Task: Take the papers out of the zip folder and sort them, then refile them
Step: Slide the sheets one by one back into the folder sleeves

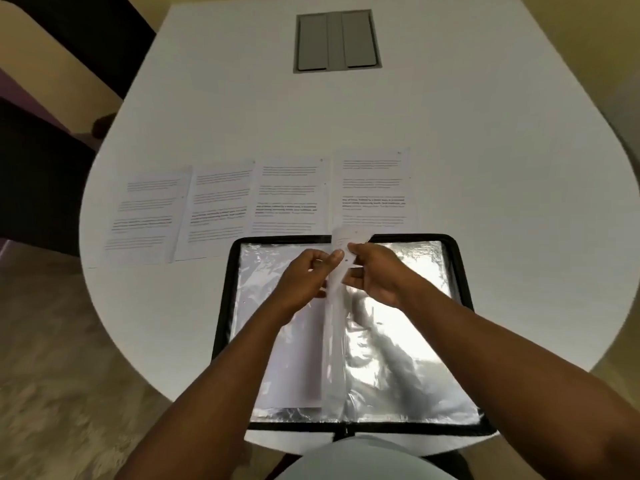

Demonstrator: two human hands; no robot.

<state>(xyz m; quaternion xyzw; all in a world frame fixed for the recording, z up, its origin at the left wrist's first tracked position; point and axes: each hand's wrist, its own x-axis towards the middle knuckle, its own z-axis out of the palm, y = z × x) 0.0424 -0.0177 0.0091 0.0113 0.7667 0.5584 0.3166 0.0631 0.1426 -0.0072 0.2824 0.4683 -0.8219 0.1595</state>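
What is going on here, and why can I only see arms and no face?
The camera sits on the person's head and looks down, so you see only their arms. On the white table lies an open black zip folder with shiny plastic pockets. Behind it, four printed papers lie in a row. The left hand and the right hand both hold one sheet standing up at the middle of the folder. I cannot tell if it is going in or coming out.
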